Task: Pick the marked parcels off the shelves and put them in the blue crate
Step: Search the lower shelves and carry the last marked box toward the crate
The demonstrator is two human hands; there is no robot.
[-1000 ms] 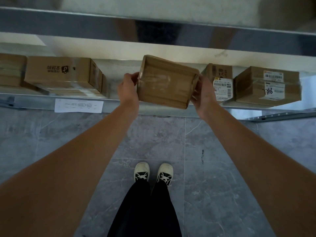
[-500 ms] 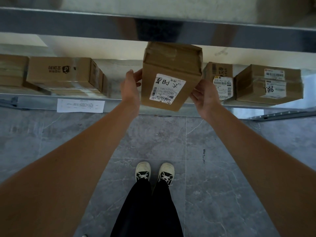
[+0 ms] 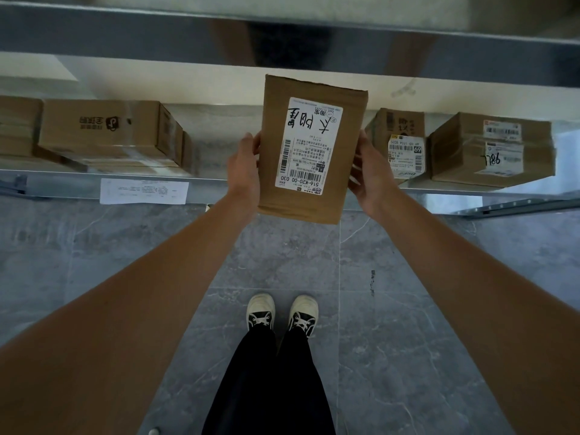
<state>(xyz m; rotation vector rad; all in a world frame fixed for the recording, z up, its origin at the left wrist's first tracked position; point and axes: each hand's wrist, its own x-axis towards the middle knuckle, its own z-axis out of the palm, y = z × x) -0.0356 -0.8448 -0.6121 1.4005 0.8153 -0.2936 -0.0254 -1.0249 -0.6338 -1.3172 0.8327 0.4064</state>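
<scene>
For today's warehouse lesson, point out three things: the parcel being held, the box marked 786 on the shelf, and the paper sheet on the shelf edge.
held parcel (image 3: pixel 314 146), head view, on its white label.
786 box (image 3: pixel 492 150), head view, on its front face.
paper sheet (image 3: pixel 144 191), head view, on its middle.

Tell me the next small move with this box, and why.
Probably draw the box back from the shelf and turn to find the crate. Both the left hand and the right hand hold it by its sides, its label with handwritten marks faces up, and no blue crate is in view.
</scene>
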